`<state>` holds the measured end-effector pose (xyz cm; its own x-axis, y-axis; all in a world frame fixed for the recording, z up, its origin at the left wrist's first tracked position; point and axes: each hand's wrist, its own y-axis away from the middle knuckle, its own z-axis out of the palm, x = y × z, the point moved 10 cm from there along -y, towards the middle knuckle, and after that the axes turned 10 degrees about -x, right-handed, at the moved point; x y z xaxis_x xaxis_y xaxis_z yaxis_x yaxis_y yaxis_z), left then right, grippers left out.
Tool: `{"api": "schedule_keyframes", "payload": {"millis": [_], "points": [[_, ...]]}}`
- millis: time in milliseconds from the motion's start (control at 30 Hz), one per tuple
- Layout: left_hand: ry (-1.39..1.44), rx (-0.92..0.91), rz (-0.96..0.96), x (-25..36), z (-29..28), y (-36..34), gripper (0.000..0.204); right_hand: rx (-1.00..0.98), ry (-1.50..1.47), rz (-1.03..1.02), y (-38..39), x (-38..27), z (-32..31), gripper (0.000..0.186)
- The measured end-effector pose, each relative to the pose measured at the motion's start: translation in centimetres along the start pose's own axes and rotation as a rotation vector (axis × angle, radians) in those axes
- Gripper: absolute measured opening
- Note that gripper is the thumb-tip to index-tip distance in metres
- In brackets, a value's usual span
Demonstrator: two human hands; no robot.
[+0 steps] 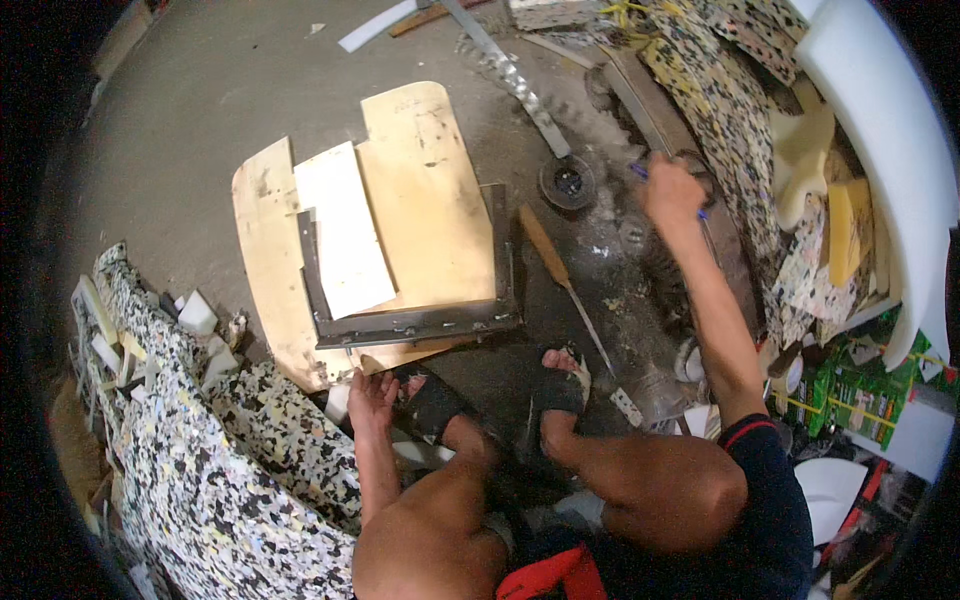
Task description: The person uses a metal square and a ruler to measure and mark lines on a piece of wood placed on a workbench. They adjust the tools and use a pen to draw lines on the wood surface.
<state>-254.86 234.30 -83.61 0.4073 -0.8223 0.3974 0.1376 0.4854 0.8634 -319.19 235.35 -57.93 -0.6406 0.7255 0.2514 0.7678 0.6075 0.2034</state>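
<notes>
Right hand (672, 200) is closed around a blue-ended tool (639, 170), kind unclear, held well off the right edge of the plywood panel (425, 150). Left hand (373, 398) is open, fingers loosely curled, held at the panel's lower edge; contact can't be told. A U-shaped dark metal frame (420, 327) is set near that edge. A white board (343, 230) is laid left of middle. Off the right edge: wooden-handled tool (545, 245), round dark dish (552, 190).
</notes>
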Motion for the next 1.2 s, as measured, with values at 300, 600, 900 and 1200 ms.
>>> {"api": "schedule_keyframes", "payload": {"millis": [300,600,900,1200], "points": [[0.083,-0.116,-0.009,0.1,0.8,-2.7,0.049,0.09,-0.402,-0.297,-5.8,-10.1,4.2,0.028],[0.14,0.016,0.029,0.8,0.9,-2.0,0.062,-0.131,-0.534,-0.237,-15.6,-11.8,6.5,0.056],[0.397,0.109,-0.004,1.2,3.7,0.5,0.058,-0.323,-0.314,-0.256,-18.7,-13.3,8.9,0.046],[0.632,0.091,0.024,0.6,4.4,-0.1,0.075,-0.582,-0.418,-0.346,-17.5,-16.5,11.3,0.045]]}}
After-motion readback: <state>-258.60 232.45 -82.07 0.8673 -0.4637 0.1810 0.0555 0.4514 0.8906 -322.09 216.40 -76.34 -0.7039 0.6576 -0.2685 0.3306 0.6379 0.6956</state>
